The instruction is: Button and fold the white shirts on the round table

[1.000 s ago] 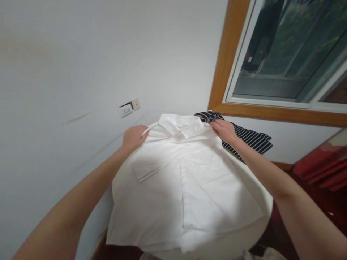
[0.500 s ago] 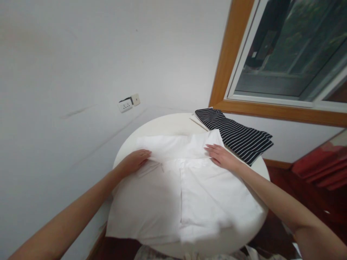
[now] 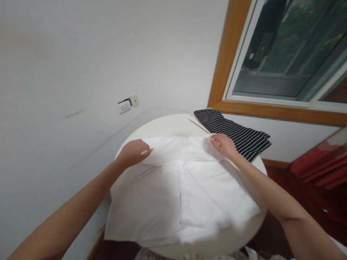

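Note:
A white shirt lies on a round white table, its top part folded down toward me. My left hand pinches the left corner of that folded edge, fingers curled on the cloth. On the right corner my right hand does the same, its fingers closed on the fabric. Both hands rest low on the shirt.
A folded black-and-white striped garment lies at the table's far right, close to my right hand. A white wall with a socket stands behind. A wood-framed window is at the upper right, a red surface below it.
A second ago both hands held the collar end raised at the far side; they brought it down toward me, folding the top over, then shifted slightly outward to the fold's corners.

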A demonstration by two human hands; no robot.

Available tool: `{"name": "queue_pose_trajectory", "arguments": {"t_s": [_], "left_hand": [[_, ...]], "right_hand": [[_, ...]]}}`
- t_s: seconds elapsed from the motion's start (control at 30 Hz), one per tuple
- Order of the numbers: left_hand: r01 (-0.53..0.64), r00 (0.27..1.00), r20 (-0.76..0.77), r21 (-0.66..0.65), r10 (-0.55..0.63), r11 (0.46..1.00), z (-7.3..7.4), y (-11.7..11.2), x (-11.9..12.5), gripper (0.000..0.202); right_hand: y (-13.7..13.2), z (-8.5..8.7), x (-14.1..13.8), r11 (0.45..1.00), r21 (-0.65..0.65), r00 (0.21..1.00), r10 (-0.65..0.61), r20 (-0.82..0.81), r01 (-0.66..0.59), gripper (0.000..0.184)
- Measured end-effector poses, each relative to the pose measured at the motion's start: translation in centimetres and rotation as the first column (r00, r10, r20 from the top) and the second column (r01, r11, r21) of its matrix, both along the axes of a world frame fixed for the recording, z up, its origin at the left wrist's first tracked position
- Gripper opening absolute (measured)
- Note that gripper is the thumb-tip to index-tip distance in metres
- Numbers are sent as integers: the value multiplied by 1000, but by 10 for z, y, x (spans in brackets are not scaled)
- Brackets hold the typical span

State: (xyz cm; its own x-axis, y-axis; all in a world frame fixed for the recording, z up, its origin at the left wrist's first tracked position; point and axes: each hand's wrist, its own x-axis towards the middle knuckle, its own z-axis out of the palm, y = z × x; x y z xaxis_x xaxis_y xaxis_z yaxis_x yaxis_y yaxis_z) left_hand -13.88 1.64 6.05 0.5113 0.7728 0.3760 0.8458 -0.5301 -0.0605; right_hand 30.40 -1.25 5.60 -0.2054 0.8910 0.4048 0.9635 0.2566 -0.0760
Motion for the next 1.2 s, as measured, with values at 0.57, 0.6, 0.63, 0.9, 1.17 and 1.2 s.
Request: {"name": "queue_pose_trajectory", "arguments": {"t_s": [0.57,0.6,0.63,0.9,1.17,1.2], "left_hand": [[-562,665,236,-468,709,683,-33,110,-22,51],[-536,668,248,-494,702,685,-35,114,-25,48],[-519,667,265,-506,697,689,-36,118,-27,45],[-505,558,505,-423,658,753,-53,113,-28,40],[-568,743,314,-170,591,805,-65,96,-10,38],[-571,761,281,-137,585,809,-65,93,-8,39]], "right_hand": [[91,6,1,750,-425,818,-574,-38,507,60],[94,4,5,744,-452,819,-571,-48,492,62],[97,1,9,753,-467,828,-556,-71,465,60],[106,-28,20,870,-326,810,-475,-345,371,28],[82,-53,-9,877,-70,879,-472,67,476,39],[81,-54,-10,876,-59,875,-472,105,479,39]]}}
